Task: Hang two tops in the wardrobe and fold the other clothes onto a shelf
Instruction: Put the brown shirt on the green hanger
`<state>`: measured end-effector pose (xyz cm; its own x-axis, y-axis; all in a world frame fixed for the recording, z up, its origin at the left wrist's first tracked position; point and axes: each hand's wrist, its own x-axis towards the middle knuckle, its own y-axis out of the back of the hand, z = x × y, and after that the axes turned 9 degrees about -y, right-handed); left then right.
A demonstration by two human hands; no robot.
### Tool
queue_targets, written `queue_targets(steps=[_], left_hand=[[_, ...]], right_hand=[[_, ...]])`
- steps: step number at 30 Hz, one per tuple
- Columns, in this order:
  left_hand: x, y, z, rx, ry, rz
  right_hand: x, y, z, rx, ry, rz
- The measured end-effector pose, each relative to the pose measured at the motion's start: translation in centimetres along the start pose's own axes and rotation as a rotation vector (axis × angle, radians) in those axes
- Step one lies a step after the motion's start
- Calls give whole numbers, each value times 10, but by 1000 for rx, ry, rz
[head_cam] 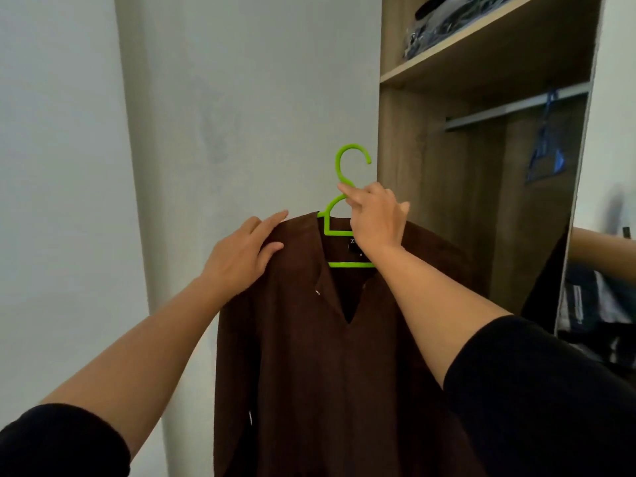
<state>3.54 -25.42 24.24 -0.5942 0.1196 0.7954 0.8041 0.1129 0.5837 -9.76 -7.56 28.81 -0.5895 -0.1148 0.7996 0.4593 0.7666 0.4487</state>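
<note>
Soft, even, dimmish light; no glare; wide-angle bending at edges; right side blurred.

Hangers: 2, 1 green hanger (344, 187), 1 blue hanger (545, 146). Tops: 1 brown top (309, 356). Hands: 2. Rails: 1 rail (509, 110).
</note>
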Motion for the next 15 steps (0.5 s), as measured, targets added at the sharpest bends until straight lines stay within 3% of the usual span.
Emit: queue_targets(steps=[4, 10, 15], left_hand=[[28, -28, -7, 109, -129, 10], [103, -67, -4, 91, -72, 98], [171, -94, -1, 113, -123, 94]], right_hand=[[29, -14, 12, -3, -51, 18], [77, -33, 30, -3, -219, 75], [112, -35, 51, -104, -269, 39]])
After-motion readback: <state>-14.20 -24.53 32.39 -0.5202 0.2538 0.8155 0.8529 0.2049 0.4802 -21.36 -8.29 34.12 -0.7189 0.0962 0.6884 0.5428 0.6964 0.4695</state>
